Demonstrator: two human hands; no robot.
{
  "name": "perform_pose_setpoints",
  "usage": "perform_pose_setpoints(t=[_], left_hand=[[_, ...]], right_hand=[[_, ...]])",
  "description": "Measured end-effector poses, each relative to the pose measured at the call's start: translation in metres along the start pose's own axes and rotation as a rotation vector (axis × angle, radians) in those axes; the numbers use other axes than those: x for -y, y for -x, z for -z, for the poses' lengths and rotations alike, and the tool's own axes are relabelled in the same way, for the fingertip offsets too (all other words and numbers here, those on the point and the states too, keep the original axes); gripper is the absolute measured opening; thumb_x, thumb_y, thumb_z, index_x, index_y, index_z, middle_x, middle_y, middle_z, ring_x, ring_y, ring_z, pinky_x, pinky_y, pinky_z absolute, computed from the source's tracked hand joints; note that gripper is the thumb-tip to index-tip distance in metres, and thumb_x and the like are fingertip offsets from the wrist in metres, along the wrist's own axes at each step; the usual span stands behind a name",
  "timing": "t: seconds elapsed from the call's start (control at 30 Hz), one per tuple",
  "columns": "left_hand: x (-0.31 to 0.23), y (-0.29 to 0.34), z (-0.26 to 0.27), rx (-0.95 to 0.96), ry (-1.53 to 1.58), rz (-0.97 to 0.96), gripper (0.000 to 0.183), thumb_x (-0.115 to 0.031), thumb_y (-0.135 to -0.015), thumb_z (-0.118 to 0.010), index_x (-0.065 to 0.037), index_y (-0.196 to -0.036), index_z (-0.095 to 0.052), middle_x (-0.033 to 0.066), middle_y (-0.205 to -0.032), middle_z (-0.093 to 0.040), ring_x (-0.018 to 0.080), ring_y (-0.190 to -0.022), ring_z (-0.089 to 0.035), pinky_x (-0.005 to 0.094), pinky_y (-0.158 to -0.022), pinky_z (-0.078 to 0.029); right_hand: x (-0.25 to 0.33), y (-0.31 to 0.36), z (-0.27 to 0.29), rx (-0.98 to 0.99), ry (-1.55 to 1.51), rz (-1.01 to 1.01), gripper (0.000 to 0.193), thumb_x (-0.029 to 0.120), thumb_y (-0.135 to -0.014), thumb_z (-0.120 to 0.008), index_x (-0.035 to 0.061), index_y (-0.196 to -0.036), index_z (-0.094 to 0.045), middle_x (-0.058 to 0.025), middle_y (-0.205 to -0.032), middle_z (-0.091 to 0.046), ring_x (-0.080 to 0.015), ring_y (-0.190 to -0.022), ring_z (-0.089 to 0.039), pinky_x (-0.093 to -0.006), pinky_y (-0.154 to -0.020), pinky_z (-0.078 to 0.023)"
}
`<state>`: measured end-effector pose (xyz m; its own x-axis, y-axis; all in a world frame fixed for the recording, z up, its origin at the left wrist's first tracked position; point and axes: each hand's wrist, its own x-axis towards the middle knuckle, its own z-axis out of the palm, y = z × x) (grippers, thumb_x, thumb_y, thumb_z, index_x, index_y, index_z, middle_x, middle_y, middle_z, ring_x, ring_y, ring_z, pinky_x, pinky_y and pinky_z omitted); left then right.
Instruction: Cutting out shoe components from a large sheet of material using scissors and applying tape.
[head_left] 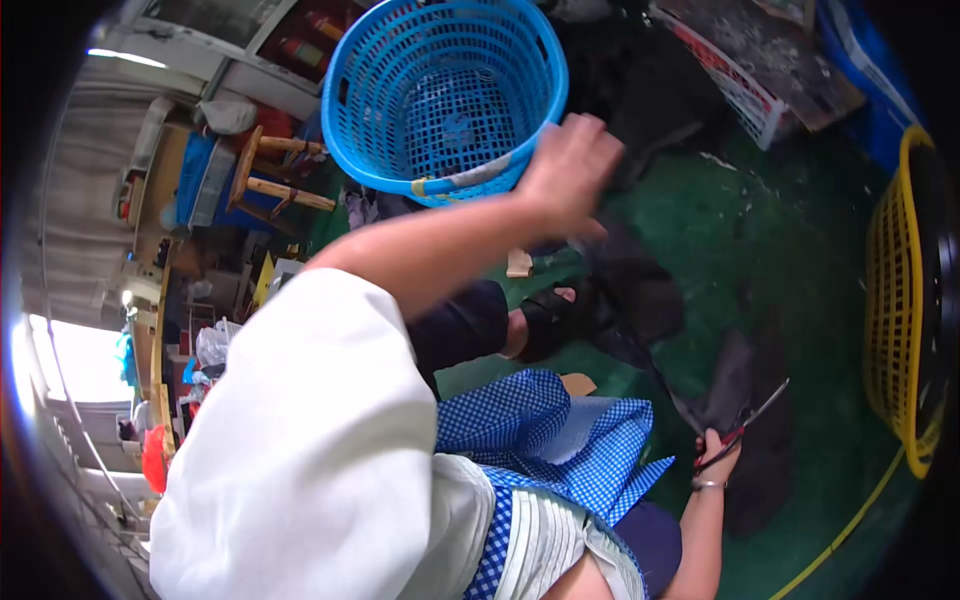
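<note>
My left hand is stretched out at the right rim of a blue plastic basket. It is smeared by motion, so I cannot tell whether it grips the rim or anything else. Low on the right, my right hand is closed around scissors with red-and-black handles, their blades pointing up and to the right. A dark piece of cloth hangs beside that hand, with a narrow strip running up toward the left. The basket's latticed bottom shows through its opening.
A yellow basket stands at the far right, with a yellow line below it. Dark cloth lies on the green floor near my sandalled foot. A wooden stool and a cluttered bench are on the left.
</note>
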<state>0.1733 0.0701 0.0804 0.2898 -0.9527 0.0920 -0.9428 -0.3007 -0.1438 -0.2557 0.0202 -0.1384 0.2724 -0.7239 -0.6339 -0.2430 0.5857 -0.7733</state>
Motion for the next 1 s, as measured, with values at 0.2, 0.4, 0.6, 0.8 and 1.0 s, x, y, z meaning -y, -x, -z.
perform_pose_setpoints(t=[0.2, 0.4, 0.6, 0.8, 1.0], left_hand=[[0.17, 0.072, -0.02, 0.732, -0.149, 0.604, 0.028, -0.018, -0.074, -0.06, -0.009, -0.1, -0.066, 0.0143, -0.097, -0.067, 0.0318, -0.093, -0.063, 0.0417, -0.082, -0.051], [0.286, 0.237, 0.119, 0.348, -0.132, 0.467, 0.025, -0.018, -0.073, -0.069, -0.008, -0.093, -0.058, 0.0173, -0.087, -0.062, 0.0373, -0.084, -0.061, 0.0435, -0.071, -0.05], [0.205, 0.439, 0.158, 0.512, -0.096, 0.562, 0.031, -0.008, -0.061, -0.068, -0.008, -0.089, -0.054, 0.0165, -0.084, -0.058, 0.0389, -0.086, -0.058, 0.0443, -0.073, -0.048], [0.094, 0.599, 0.052, 0.649, 0.378, 0.957, 0.029, -0.031, -0.084, -0.048, -0.01, -0.097, -0.063, 0.0216, -0.097, -0.063, 0.0365, -0.091, -0.061, 0.0446, -0.074, -0.049], [0.103, 0.562, 0.044, 0.53, 0.121, 1.174, 0.031, -0.038, -0.075, -0.065, -0.012, -0.091, -0.066, 0.0192, -0.091, -0.065, 0.0355, -0.086, -0.063, 0.0423, -0.077, -0.05]], right_hand=[[0.005, 0.012, 0.003, -0.066, -0.131, -0.128, 0.034, -0.002, -0.072, -0.057, 0.0004, -0.106, -0.049, -0.0073, -0.076, -0.055, -0.0136, -0.048, -0.052, -0.0242, -0.04, -0.042], [0.045, 0.006, 0.01, -0.079, 0.032, 0.086, 0.035, -0.001, -0.076, -0.058, -0.0001, -0.109, -0.047, -0.0076, -0.085, -0.057, -0.0132, -0.054, -0.054, -0.0228, -0.048, -0.045], [0.055, 0.007, 0.01, -0.084, 0.051, 0.145, 0.034, -0.001, -0.077, -0.058, 0.0003, -0.109, -0.047, -0.0074, -0.085, -0.057, -0.0128, -0.054, -0.054, -0.0235, -0.048, -0.045], [0.058, 0.0, 0.009, -0.107, 0.026, 0.198, 0.031, 0.002, -0.074, -0.057, 0.0006, -0.105, -0.049, -0.0055, -0.074, -0.056, -0.0123, -0.052, -0.052, -0.0236, -0.046, -0.044], [0.086, -0.003, 0.036, -0.233, 0.115, 0.265, 0.025, 0.006, -0.073, -0.057, 0.0021, -0.097, -0.051, -0.0017, -0.07, -0.054, -0.0102, -0.051, -0.05, -0.0223, -0.045, -0.041]])
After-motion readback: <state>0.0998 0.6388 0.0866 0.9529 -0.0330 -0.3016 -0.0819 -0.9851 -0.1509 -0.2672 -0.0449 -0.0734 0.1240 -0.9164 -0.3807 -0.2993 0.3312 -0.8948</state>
